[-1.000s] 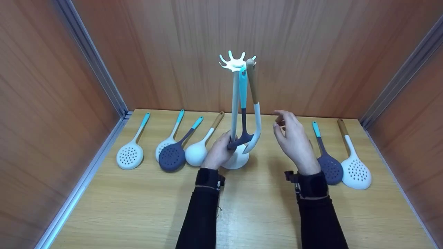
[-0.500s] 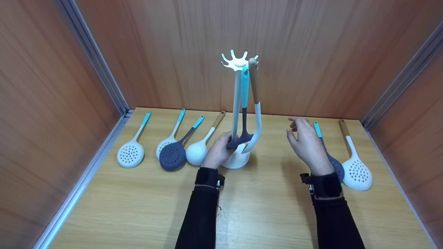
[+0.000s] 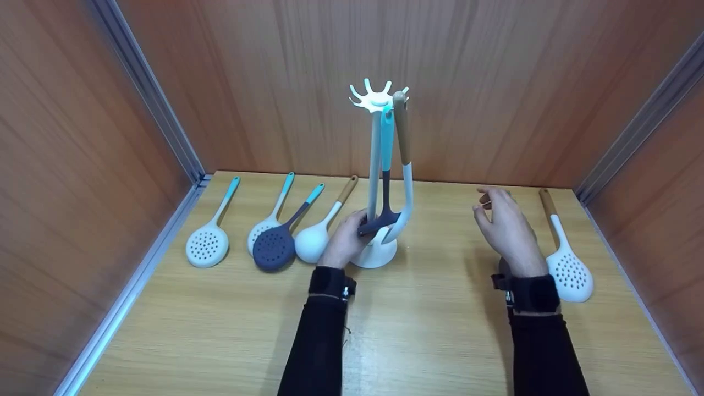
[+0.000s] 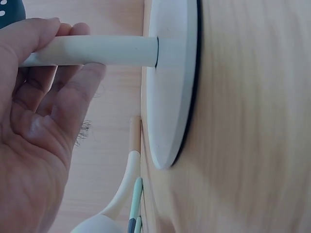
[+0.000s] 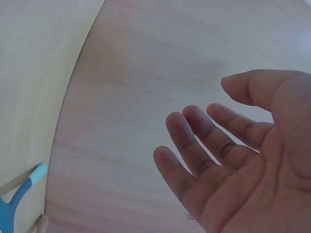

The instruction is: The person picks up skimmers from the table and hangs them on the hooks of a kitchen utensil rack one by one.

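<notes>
My left hand grips the pole of a white utensil stand low down; in the left wrist view its fingers curl round the pole just above the round base. From the stand's pronged top hang a dark skimmer with a turquoise handle and a white utensil with a wooden handle. My right hand hovers with loosely bent fingers and holds nothing. Beneath it lies another dark skimmer, mostly hidden in the head view. Beside that lies a white slotted turner with a wooden handle.
Left on the table lie a white skimmer, a second white skimmer, a dark skimmer overlapping it, and a white ladle. Wood panels stand at the back and both sides.
My right hand has moved to the right, away from the stand, and now covers the dark skimmer there. My left hand stays on the pole; the hanging utensils stay on the stand.
</notes>
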A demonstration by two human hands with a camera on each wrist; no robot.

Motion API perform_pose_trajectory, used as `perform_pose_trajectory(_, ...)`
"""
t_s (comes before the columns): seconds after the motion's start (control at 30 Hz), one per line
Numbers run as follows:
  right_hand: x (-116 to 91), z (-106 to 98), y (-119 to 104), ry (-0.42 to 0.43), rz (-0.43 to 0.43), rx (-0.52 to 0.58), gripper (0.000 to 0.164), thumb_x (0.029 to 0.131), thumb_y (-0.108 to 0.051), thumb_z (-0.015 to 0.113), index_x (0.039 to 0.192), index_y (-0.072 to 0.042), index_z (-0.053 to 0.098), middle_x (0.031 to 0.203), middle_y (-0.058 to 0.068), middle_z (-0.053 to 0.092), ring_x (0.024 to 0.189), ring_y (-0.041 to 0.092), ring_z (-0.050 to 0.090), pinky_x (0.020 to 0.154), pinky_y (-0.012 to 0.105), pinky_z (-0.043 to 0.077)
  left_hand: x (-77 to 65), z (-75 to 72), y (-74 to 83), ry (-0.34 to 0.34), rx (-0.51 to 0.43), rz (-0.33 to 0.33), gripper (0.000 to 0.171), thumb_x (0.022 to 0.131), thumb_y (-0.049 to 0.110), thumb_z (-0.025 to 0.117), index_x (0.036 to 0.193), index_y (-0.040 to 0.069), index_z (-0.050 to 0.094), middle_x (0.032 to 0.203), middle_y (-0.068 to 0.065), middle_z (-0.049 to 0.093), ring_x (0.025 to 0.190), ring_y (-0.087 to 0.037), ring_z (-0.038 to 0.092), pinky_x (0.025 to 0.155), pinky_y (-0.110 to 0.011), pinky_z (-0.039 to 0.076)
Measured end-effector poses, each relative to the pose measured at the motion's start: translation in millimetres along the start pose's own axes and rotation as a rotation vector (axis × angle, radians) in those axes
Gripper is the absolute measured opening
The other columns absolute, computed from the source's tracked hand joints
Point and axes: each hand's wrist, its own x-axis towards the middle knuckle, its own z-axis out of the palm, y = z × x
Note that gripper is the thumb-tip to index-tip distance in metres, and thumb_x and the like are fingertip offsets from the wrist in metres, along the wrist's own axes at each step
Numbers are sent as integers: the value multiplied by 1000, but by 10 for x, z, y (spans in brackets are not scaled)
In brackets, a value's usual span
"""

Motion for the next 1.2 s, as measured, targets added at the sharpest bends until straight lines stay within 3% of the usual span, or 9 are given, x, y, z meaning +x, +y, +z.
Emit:
perform_pose_trajectory(0.27,-21,-106,113,-23,41,-5,45,107,-20,54,148,-2,47,129,20,58,121,39,57,97,57,48,1,-7,32,-10,3,-48,29,97,15,73,123,27,68,125,1,69,126,-23,61,110,-47,45)
perform_pose_trajectory(0.7,-15,-238,392,-64,95,22,50,109,-28,50,145,5,46,131,26,55,123,43,55,99,57,47,-6,-19,-11,-10,-54,-21,33,95,12,75,125,25,68,126,0,69,126,-23,60,111,-46,44)
perform_pose_trajectory(1.0,-45,-325,555,-94,159,14,54,108,-29,51,150,4,42,136,29,53,125,46,54,101,62,45,23,16,-38,-24,-38,28,24,94,8,73,112,22,67,115,2,71,116,-20,63,103,-44,50)
perform_pose_trajectory(1.2,-47,-350,624,-129,192,2,59,109,-36,47,152,4,39,138,30,52,127,47,52,101,62,45,24,47,-48,-16,-64,4,20,95,7,72,106,23,66,107,3,68,109,-19,61,101,-44,49)
